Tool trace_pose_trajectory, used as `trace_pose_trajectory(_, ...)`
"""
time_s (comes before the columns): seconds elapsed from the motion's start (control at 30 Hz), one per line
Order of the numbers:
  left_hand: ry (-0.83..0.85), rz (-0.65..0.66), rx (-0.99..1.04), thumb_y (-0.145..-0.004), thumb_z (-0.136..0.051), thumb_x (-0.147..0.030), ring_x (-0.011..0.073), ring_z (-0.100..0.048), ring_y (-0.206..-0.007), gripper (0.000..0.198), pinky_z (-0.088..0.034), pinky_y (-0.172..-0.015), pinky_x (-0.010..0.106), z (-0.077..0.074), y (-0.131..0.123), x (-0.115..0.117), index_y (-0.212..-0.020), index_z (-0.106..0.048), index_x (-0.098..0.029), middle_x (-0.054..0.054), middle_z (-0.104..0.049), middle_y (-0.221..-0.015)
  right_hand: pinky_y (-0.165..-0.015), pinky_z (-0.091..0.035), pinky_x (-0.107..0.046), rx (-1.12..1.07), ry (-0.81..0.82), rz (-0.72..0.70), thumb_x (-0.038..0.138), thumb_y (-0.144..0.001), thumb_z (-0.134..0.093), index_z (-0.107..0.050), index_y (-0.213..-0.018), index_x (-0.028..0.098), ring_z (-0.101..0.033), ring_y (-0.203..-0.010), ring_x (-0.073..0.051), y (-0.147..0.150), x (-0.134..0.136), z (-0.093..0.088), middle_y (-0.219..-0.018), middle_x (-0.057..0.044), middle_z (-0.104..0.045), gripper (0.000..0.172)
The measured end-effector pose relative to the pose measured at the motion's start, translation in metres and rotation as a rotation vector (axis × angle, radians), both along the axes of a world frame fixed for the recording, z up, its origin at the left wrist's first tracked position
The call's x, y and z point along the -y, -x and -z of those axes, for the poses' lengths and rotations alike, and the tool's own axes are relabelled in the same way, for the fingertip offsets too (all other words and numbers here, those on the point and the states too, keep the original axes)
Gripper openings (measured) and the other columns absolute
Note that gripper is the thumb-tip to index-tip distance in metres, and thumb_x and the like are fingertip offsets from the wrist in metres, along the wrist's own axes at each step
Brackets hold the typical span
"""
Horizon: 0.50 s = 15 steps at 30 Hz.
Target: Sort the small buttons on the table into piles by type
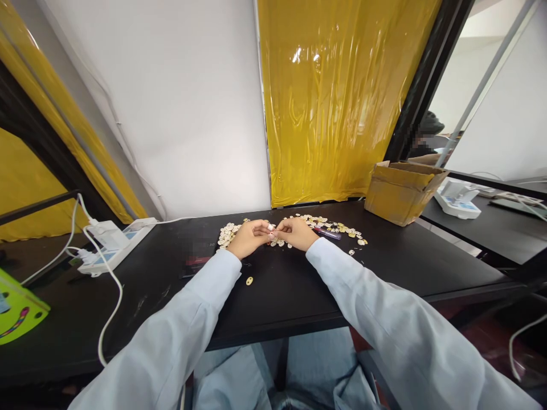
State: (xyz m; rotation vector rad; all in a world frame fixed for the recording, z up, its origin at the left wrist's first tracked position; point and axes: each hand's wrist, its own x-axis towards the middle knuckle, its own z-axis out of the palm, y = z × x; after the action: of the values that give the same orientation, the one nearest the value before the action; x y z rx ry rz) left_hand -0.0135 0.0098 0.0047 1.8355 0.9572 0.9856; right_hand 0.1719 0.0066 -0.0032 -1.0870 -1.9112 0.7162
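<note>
Fingers [260, 229] of my left hand [249, 238] and right hand [298, 233] pinched together on one small white piece [270, 228], cream discs [226, 233] scattered across the black bench [384, 267].

One head-worn camera looks forward and down from the near edge of the black worktop [299, 285], facing the far white wall [171, 102] and yellow plastic sheet [337, 102]. The wide, close view puts the left hand [248, 238] and right hand [297, 233] at centre; a second worktop [482, 228] shows at far right.
</note>
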Motion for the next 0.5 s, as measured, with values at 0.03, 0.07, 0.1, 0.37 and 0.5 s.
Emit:
trace_pose_trajectory(0.03, 0.014, -0.001, 0.009, -0.060, -0.079, -0.034, 0.0189, -0.067, -0.079, 0.036, -0.054, -0.076, 0.034, -0.001, -0.001, 0.001, -0.085, -0.060, -0.014, 0.006, -0.069, -0.080, -0.052, -0.040, -0.021, 0.007, -0.008, -0.002, 0.028, -0.075, -0.064, -0.065, -0.067, 0.014, -0.055, -0.054, -0.011, 0.001, 0.001, -0.001, -0.059, -0.001, -0.063, 0.017)
trace_pose_trajectory(0.07, 0.023, -0.004, 0.017, -0.060, -0.080, -0.034, 0.0187, -0.067, -0.078, 0.037, -0.054, -0.076, 0.034, -0.001, -0.002, 0.002, -0.085, -0.060, -0.014, 0.006, -0.069, -0.080, -0.051, -0.039, -0.020, 0.015, -0.016, -0.001, 0.027, -0.075, -0.063, -0.064, -0.066, 0.014, -0.054, -0.053, -0.010, 0.001, 0.001, -0.002, -0.059, -0.001, -0.063, 0.016)
trace_pose_trajectory(0.1, 0.027, -0.009, 0.027, -0.059, -0.080, -0.034, 0.0185, -0.067, -0.078, 0.038, -0.054, -0.076, 0.034, -0.002, -0.003, 0.003, -0.085, -0.061, -0.014, 0.006, -0.069, -0.080, -0.051, -0.039, -0.020, 0.025, -0.025, -0.001, 0.026, -0.075, -0.063, -0.064, -0.066, 0.013, -0.053, -0.053, -0.010, 0.002, 0.002, -0.002, -0.058, -0.001, -0.062, 0.016)
trace_pose_trajectory(0.37, -0.025, -0.102, 0.035, -0.061, -0.076, -0.029, 0.0176, -0.066, -0.075, 0.025, -0.053, -0.077, 0.035, -0.003, 0.003, -0.002, -0.075, -0.062, -0.015, 0.005, -0.068, -0.078, -0.053, -0.039, -0.021, 0.070, -0.035, 0.186, 0.022, -0.075, -0.059, -0.064, -0.068, 0.015, -0.055, -0.055, -0.012, -0.006, -0.003, -0.006, -0.059, -0.001, -0.063, 0.012)
trace_pose_trajectory(0.5, -0.041, -0.038, -0.089, -0.061, -0.076, -0.029, 0.0194, -0.067, -0.076, 0.026, -0.053, -0.081, 0.037, 0.000, 0.005, -0.003, -0.079, -0.064, -0.015, 0.006, -0.070, -0.078, -0.055, -0.040, -0.022, 0.152, 0.029, 0.261, 0.026, -0.069, -0.066, -0.066, -0.060, 0.016, -0.058, -0.059, -0.013, -0.018, -0.008, -0.006, -0.060, -0.002, -0.065, 0.013)
